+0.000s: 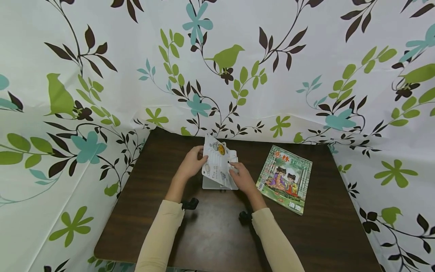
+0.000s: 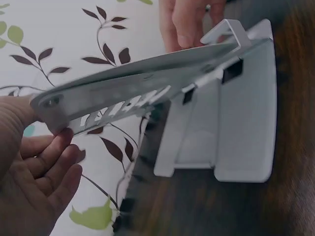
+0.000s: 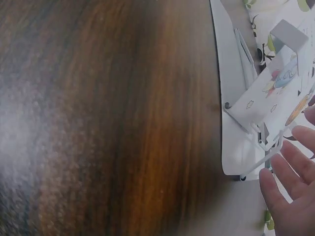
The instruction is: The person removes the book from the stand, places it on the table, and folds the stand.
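Observation:
A white metal book stand (image 1: 217, 162) with small cartoon prints stands on the table, its back panel tilted up from the flat base (image 1: 211, 184). My left hand (image 1: 193, 163) pinches the panel's left edge between thumb and fingers, plain in the left wrist view, where slots cut the panel (image 2: 123, 96). At the stand's right side is my right hand (image 1: 242, 178). Its fingers are spread and lightly bent by a wire page holder (image 3: 268, 160) in the right wrist view; whether they touch it I cannot tell.
A green children's magazine (image 1: 285, 179) with two drawn figures lies to the right of the stand. The dark wooden table (image 1: 217, 234) meets a white leaf-and-bird patterned sheet (image 1: 238, 94) at the back and sides. Black wrist mounts (image 1: 190, 204) show below both hands.

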Demonstrator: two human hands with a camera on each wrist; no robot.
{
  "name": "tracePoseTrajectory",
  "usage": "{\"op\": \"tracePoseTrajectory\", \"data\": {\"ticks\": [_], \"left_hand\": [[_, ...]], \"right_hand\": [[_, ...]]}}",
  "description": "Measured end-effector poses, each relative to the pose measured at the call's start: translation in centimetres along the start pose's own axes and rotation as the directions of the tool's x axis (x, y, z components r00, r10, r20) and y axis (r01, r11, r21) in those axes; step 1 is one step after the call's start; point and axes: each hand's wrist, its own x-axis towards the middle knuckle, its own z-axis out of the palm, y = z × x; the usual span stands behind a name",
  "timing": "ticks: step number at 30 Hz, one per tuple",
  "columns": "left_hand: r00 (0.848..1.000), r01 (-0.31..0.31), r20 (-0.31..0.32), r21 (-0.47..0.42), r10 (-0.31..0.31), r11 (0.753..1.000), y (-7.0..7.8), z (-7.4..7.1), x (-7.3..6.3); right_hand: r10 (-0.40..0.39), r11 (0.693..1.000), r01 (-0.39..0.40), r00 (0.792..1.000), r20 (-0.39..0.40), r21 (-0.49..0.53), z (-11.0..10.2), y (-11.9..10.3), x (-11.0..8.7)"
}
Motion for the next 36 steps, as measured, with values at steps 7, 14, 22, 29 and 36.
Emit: {"op": "tracePoseTrajectory", "data": {"ticks": [7, 14, 22, 29, 36], "left_hand": [[0.999, 0.024, -0.029, 0.045, -0.022, 0.999, -2.3, -0.2, -0.4], [0.997, 0.058, -0.050, 0.138, -0.052, 0.989, -4.7, 0.6, -0.6], [0.983, 0.182, -0.085, 0.266, -0.166, 0.947, -6.0, 2.3, -1.2], [0.973, 0.224, -0.115, 0.283, -0.199, 0.933, -6.5, 3.8, -1.6], [0.976, 0.198, -0.137, 0.256, -0.167, 0.946, -7.0, 4.5, -1.7]], "right_hand": [[-0.097, 0.980, 0.096, 0.995, 0.005, -0.176, 0.9, -0.3, -0.1], [-0.137, 0.929, 0.153, 0.988, 0.072, -0.337, 1.7, -0.8, -0.3], [-0.162, 0.882, 0.187, 0.982, 0.094, -0.432, 2.4, -1.1, -0.4], [-0.157, 0.858, 0.197, 0.980, 0.124, -0.474, 3.1, -1.1, -0.5], [-0.165, 0.857, 0.202, 0.979, 0.119, -0.474, 3.3, -1.2, -0.7]]}}
